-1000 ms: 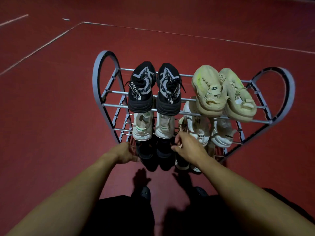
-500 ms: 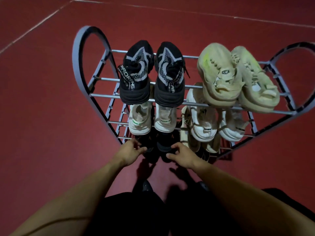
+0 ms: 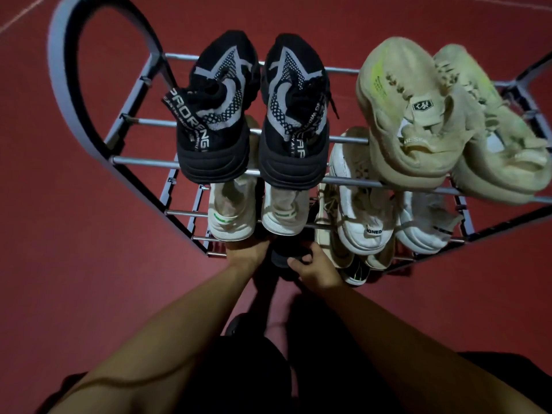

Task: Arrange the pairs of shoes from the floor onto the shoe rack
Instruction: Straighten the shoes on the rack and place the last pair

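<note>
Now right hand (image 3: 315, 270) curled round dark shoe (image 3: 286, 255) on bottom shelf; left hand (image 3: 246, 253) grip unclear.

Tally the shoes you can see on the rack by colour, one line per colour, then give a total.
Black and grey shoes: 2
Beige shoes: 2
White shoes: 4
Dark shoes at the bottom: too hidden to count
Total clearly seen: 8
</note>
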`<state>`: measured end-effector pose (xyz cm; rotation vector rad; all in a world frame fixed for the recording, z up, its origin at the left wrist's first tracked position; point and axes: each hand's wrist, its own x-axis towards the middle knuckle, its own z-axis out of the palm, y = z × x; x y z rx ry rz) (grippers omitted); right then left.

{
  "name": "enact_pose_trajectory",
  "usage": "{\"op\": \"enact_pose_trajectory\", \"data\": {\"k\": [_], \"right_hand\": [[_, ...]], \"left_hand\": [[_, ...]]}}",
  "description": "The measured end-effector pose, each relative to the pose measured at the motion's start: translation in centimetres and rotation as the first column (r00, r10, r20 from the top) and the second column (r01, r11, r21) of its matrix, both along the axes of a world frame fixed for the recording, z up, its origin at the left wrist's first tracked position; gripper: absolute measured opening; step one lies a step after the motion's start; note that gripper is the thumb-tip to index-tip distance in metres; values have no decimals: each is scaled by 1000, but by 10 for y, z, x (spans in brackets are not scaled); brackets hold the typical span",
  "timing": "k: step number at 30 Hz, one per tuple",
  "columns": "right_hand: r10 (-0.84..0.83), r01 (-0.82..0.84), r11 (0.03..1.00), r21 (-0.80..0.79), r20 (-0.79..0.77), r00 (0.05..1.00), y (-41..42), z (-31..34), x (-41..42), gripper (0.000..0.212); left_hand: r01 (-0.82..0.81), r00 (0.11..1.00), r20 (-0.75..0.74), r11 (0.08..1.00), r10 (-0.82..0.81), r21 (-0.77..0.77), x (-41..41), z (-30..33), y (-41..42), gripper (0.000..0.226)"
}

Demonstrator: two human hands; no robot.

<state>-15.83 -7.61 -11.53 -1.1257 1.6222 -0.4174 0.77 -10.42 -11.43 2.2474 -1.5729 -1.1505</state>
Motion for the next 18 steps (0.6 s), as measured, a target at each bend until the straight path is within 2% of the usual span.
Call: {"op": "enact_pose_trajectory", "data": {"k": [2,4,5,7,9,10,13,15,16,18], "right_hand": [[2,-2,1000,0,-3,1000,-1,-4,-1,60],[13,-13,1000,-1,-13,1000,1,-5,-3,68],[25,-25,1000,-3,-25,999,2,-4,-4,68],[38,-39,999,-12,-57,998,4,6,-6,56],[37,-38,999,-12,-81,996,4,11,-10,47],[38,-39,999,-6,-88,995,4,13,-11,45],[64,-68,997,-42,-105,992,6,22,-12,52],[80,-83,996,-32,-79,994,6,23,-15,59],[90,-92,995,-29,-56,994,6,25,-15,57],[133,-135,990,-35,-38,990,4,36,-15,44]], "left_hand": [[-113,989,77,983,125,-146,-8,0,2,47],[-209,964,116,950,240,-230,-11,-3,3,38],[-204,959,141,946,245,-251,-14,0,6,35],[-242,962,79,949,262,-203,-19,1,9,26],[-187,979,55,970,198,-153,-21,0,12,23],[-135,984,93,979,150,-153,-20,1,13,30],[-137,978,119,962,169,-234,-8,-10,12,54],[-71,982,158,977,103,-199,3,-15,16,46],[-50,988,132,979,77,-199,2,4,21,39],[-56,993,97,985,72,-164,6,18,29,39]]}}
